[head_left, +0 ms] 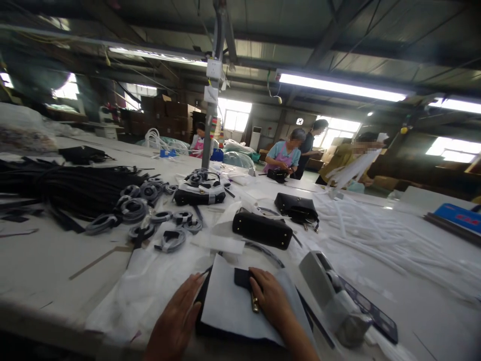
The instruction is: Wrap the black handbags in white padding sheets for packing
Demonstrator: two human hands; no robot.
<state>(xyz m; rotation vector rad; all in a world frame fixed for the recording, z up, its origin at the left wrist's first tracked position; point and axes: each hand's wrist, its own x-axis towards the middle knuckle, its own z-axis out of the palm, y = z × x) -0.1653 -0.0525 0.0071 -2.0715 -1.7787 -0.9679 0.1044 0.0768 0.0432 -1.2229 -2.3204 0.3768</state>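
Observation:
A black handbag [216, 331] lies at the table's near edge with a white sheet [225, 303] spread over it. On the sheet sits a black strap tab [242, 277], and a gold-coloured clasp [255, 303] shows just below it. My right hand [272, 296] rests over the tab's right end, its fingers laid flat and pressing down beside the clasp. Along the bag's left edge my left hand [178, 313] stands with fingers stretched out, touching the side and holding nothing. Part of a dark strap [265, 253] curves out behind the bag.
A grey tape dispenser [319, 276] and a dark phone-like slab [370, 308] lie at right. Beyond are black bags [262, 229], coiled straps [134, 209], black strips [82, 188] and white strips [376, 230]. A post [212, 120] rises mid-table; several people work at the far side.

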